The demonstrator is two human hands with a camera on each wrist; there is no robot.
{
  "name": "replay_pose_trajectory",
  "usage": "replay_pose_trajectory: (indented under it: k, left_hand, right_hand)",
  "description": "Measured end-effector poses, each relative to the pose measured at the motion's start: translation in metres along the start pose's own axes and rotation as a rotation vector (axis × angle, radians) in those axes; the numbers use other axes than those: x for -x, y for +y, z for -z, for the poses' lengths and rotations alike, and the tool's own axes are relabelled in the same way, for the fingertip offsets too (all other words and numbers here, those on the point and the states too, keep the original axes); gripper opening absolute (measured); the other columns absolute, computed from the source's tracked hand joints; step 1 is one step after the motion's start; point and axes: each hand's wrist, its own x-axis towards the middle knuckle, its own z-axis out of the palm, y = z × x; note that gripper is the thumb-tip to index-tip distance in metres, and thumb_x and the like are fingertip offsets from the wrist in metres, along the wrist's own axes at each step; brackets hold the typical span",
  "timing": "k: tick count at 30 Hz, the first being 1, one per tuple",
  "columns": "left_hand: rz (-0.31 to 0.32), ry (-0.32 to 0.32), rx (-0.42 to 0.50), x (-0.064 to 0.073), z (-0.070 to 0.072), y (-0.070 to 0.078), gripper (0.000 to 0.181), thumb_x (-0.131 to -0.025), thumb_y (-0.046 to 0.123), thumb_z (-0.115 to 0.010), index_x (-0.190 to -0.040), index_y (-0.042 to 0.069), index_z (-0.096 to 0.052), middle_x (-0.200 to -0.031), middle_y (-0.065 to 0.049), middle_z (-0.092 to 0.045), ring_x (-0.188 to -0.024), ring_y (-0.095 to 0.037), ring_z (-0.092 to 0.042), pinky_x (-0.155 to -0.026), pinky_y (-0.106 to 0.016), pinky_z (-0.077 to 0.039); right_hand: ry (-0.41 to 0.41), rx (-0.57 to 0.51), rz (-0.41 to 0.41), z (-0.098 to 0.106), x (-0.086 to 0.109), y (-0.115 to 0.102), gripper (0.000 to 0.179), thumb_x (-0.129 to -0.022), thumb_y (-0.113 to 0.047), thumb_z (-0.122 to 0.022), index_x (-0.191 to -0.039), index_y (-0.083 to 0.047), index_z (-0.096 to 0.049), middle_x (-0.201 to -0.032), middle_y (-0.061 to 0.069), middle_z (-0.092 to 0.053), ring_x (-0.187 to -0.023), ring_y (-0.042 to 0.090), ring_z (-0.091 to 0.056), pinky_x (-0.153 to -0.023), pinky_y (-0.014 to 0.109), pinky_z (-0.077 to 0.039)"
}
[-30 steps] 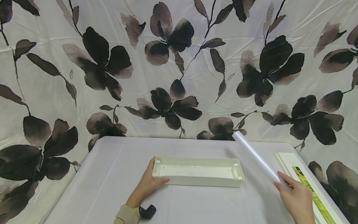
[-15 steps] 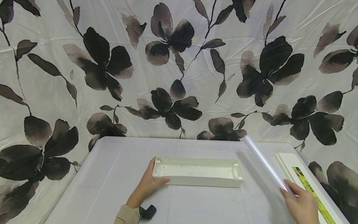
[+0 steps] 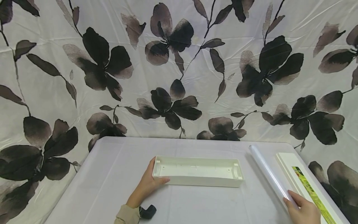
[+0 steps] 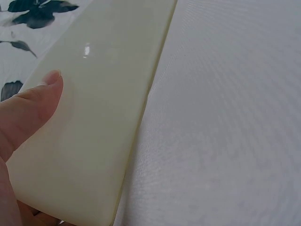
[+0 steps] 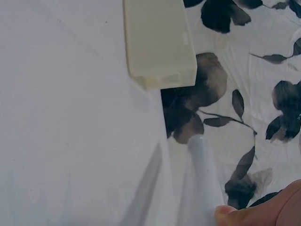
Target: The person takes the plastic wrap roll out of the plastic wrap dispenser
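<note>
A long cream plastic box (image 3: 201,181), its hollow side up, stands mid-table. My left hand (image 3: 149,180) grips its left end, thumb along the front wall. The left wrist view shows that thumb (image 4: 44,101) against the smooth wall, while the fingers are mostly hidden behind the end. At the right, my right hand (image 3: 303,207) holds the near end of a shiny, translucent roll of plastic film (image 3: 269,171). The roll slants away to the far left, low over the table; whether it touches the cloth I cannot tell. Its tip shows in the right wrist view beside the thumb (image 5: 228,213).
A long white piece with a yellow-green label (image 3: 310,186), perhaps a lid, lies along the table's right edge, just right of the roll. White cloth covers the table (image 3: 126,155). A floral sheet (image 3: 212,77) hangs behind. A black strap piece (image 3: 148,212) is by the left cuff.
My right hand has moved the roll to the right and lower, towards the labelled white piece. The left hand and the box have stayed in place.
</note>
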Motion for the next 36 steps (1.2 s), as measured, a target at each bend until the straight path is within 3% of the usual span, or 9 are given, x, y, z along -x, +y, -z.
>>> replay_pose_trajectory:
  k: [4,7,14,27,36]
  left_hand:
    - [0.008,0.003,-0.007,0.000,0.000,0.000,0.109,-0.073,0.025,-0.088,-0.156,0.004,-0.019,-0.150,-0.016,-0.041,-0.138,-0.039,-0.038,-0.113,-0.064,-0.021]
    - [0.006,0.002,-0.010,0.000,0.000,-0.001,0.109,-0.073,0.025,-0.087,-0.156,0.004,-0.019,-0.150,-0.017,-0.041,-0.138,-0.039,-0.038,-0.113,-0.064,-0.021]
    - [0.003,0.002,0.004,0.000,0.000,-0.002,0.110,-0.072,0.025,-0.088,-0.156,0.004,-0.019,-0.150,-0.017,-0.041,-0.138,-0.039,-0.039,-0.113,-0.063,-0.022]
    - [-0.003,-0.002,0.003,0.000,0.000,-0.001,0.110,-0.073,0.024,-0.087,-0.155,0.003,-0.018,-0.150,-0.017,-0.040,-0.137,-0.040,-0.039,-0.113,-0.063,-0.022]
    - [-0.003,-0.006,0.023,-0.001,0.000,-0.001,0.109,-0.073,0.023,-0.088,-0.156,0.004,-0.019,-0.150,-0.016,-0.041,-0.137,-0.038,-0.039,-0.113,-0.063,-0.020]
  right_hand:
    - [-0.043,-0.002,-0.071,-0.003,-0.002,0.009,0.048,-0.084,-0.006,-0.074,-0.122,0.018,-0.056,-0.115,0.035,-0.059,-0.089,0.044,-0.062,-0.083,0.060,-0.047]
    - [-0.060,-0.002,-0.102,-0.005,-0.004,0.015,0.048,-0.085,-0.007,-0.073,-0.123,0.018,-0.056,-0.119,0.035,-0.057,-0.092,0.045,-0.061,-0.085,0.061,-0.046]
    - [-0.056,0.010,-0.095,-0.007,-0.006,0.024,0.048,-0.085,-0.009,-0.073,-0.121,0.019,-0.056,-0.118,0.035,-0.058,-0.109,0.053,-0.057,-0.087,0.061,-0.047]
    - [-0.047,0.020,-0.142,-0.012,-0.010,0.034,0.049,-0.086,-0.009,-0.072,-0.121,0.020,-0.055,-0.115,0.036,-0.058,-0.092,0.049,-0.061,-0.082,0.061,-0.047]
    - [-0.010,0.035,-0.156,-0.013,-0.008,0.032,0.048,-0.085,-0.012,-0.072,-0.120,0.018,-0.056,-0.112,0.035,-0.061,-0.096,0.051,-0.062,-0.079,0.058,-0.048]
